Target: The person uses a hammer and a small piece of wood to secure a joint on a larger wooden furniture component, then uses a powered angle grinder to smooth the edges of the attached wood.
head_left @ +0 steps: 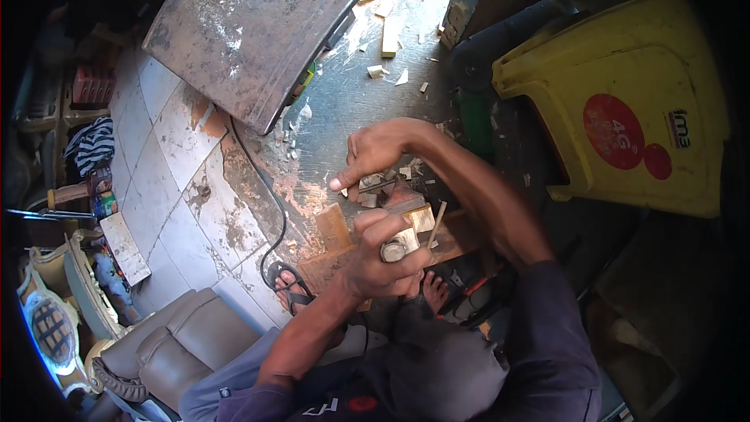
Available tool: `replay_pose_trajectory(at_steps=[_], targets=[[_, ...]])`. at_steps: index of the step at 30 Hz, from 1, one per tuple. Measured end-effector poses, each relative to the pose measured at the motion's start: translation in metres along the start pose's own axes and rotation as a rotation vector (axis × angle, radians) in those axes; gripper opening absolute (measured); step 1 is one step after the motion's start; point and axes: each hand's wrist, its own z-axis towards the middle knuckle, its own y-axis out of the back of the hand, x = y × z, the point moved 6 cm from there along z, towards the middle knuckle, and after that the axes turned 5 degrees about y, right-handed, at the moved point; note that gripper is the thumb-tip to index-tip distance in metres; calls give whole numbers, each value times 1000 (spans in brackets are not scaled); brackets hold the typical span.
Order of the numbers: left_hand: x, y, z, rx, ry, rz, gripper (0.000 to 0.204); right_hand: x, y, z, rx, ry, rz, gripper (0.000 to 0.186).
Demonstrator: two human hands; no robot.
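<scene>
My left hand [376, 259] is closed round a pale wooden piece [397, 245] with a rounded end. Beside its fingers, a thin wooden stick [438, 223] slants upward. Just beyond lies a reddish metal clamp or vise [403, 198], with a lighter wooden block [423, 219] against it. My right hand [375, 158] reaches across from the right, its fingers curled at a thin dark metal rod [378, 186] by the clamp, the thumb pointing left. The fingers partly hide where the rod ends.
A rusty-topped saw table [242, 39] with a blade in a green slot stands far left. Wood offcuts [389, 37] litter the floor. A yellow plastic stool [625, 109] lies at right. A black cable [262, 180] crosses the tiles. A brown cushioned seat [187, 336] stands near left.
</scene>
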Motion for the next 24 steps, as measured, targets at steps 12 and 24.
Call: replay_pose_trajectory(at_steps=[12,24], targets=[[2,-1,-1,-22,28,-16,42,-34,-2,-102,-164,18,181,56],[-7,-5,-1,78,44,-2,44,-99,-53,22,92,-207,390,25]])
